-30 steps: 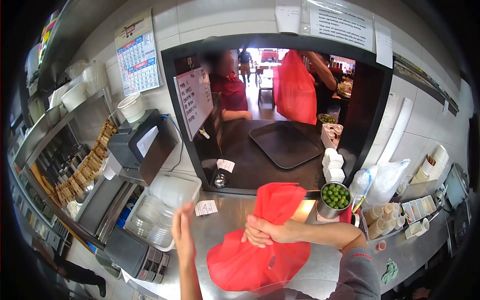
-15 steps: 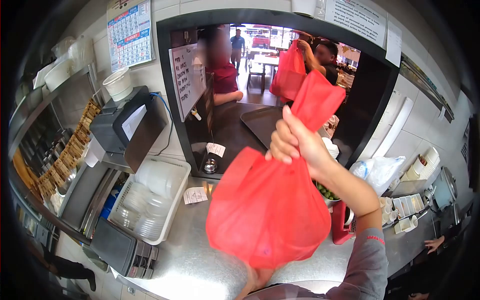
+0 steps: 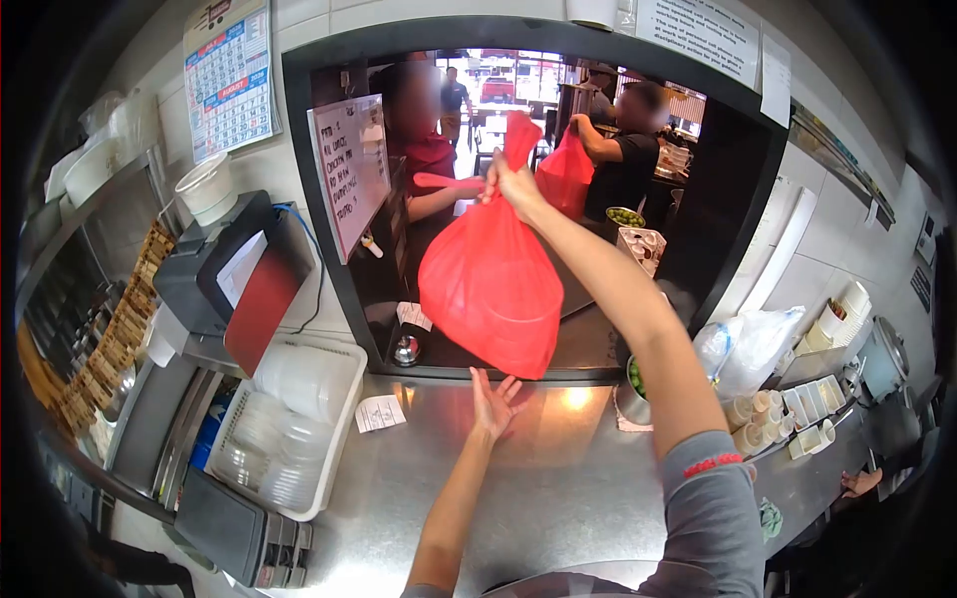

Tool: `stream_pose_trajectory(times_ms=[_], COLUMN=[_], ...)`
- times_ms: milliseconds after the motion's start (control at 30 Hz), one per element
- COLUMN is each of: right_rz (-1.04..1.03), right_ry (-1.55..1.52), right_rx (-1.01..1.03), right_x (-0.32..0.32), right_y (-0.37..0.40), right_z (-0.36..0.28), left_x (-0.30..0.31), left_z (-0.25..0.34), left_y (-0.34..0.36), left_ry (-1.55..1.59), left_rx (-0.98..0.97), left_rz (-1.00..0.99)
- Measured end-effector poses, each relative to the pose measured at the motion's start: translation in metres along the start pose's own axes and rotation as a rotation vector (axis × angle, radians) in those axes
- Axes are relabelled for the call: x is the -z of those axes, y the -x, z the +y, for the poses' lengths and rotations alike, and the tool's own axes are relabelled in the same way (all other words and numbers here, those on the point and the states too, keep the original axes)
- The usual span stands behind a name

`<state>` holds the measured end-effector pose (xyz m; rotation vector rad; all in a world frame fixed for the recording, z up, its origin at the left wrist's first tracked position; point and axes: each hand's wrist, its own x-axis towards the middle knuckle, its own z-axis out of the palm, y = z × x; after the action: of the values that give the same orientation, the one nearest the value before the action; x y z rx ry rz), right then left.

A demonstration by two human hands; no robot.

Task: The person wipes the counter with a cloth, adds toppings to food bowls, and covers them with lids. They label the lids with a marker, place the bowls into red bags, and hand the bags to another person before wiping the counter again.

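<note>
My right hand (image 3: 511, 189) is closed around the gathered top of a full red bag (image 3: 490, 284), its arm stretched through the serving window. The bag hangs over the dark window ledge, bulging at the bottom, with a loose handle sticking out to the left. Just below the bag's base, my left hand (image 3: 493, 404) is open, fingers spread and palm up, above the steel counter (image 3: 399, 498). Beyond the window, a person in a dark red shirt (image 3: 431, 164) has a forearm extended toward the bag's top.
Another person in black (image 3: 628, 149) holds a second red bag (image 3: 565, 169) farther back. On the left are a white basket of plastic containers (image 3: 339, 429), a printer (image 3: 214, 269) and a counter bell (image 3: 407, 349). A bowl of green fruit (image 3: 634, 384) stands right of the window ledge.
The red bag has moved away from me, into the window opening, in my right hand. My left hand, mostly hidden behind the bag before, now shows open beneath it.
</note>
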<state>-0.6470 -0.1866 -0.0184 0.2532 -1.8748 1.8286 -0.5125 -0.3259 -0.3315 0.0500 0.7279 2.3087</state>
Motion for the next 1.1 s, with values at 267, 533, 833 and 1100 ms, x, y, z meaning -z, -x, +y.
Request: stream_pose_trajectory(times_ms=[267,533,833,1100], right_rz=[0.704,0.030,-0.767,0.270], right_ry=[0.668,0.609,0.653,1.458], right_rx=[0.148,0.734,0.667,-0.224], right_x=[0.001,-0.080,-0.060,0.206], right_y=[-0.082,0.091,0.482,0.713], right_z=[0.054,-0.035,-0.023,0.006], left_x=[0.029,-0.004,-0.158,-0.188], left_z=[-0.040,-0.032,-0.051,-0.226], left_y=[0.059,0.066,0.154,0.319], left_ry=[0.266,0.091,-0.261,-1.034], left_rx=[0.048,-0.079,0.326,0.759], left_rz=[-0.086,-0.004,-1.069,-1.831])
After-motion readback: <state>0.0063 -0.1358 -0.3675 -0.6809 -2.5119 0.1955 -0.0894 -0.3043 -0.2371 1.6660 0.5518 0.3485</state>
